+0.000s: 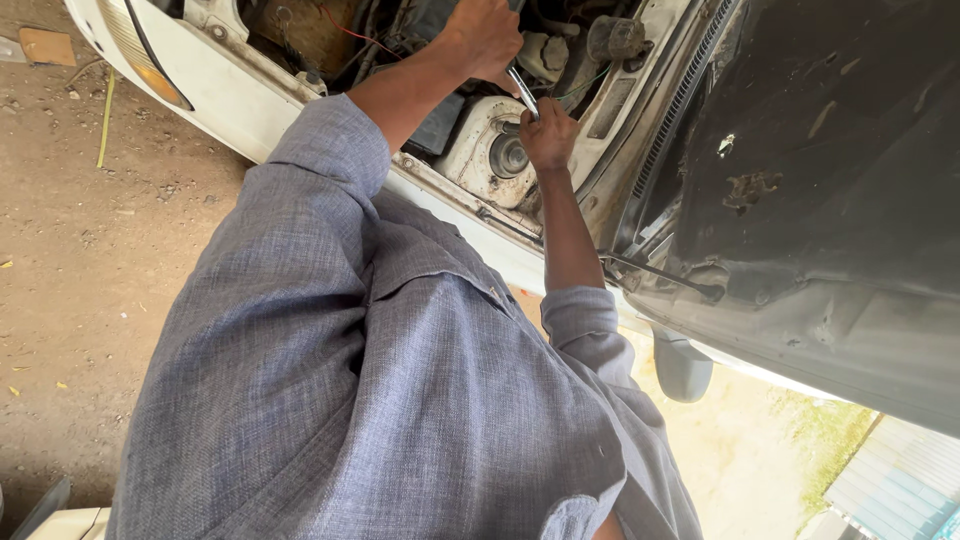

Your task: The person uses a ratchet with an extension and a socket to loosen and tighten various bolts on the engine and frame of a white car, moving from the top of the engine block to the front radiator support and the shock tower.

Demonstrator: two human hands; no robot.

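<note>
Over the engine bay, head view: a person in a grey shirt (380, 400) leaned over the open front of a white car (230, 100), on a dirt floor (70, 260).
Wrench: a shiny metal wrench (523, 90) ran between the two hands, its low end down by the round white dome (480, 150) in the engine bay.
Left hand: the left hand (485, 35) was shut tight in a full grip around the top end of the wrench.
Right hand: the right hand (548, 130) was closed around the low end of the wrench, just beside the dark round cap (508, 157) on the dome.
Hood: the dark raised hood (800, 150) hung close on the right side.
Step in hand: it looked like the wrench was being turned on a part at the dome; the part itself was hidden by the right hand.
Next move: a turn would call for a firm pull from the top hand while the low hand kept the wrench head seated, clear of the red wire (350, 30).
</note>
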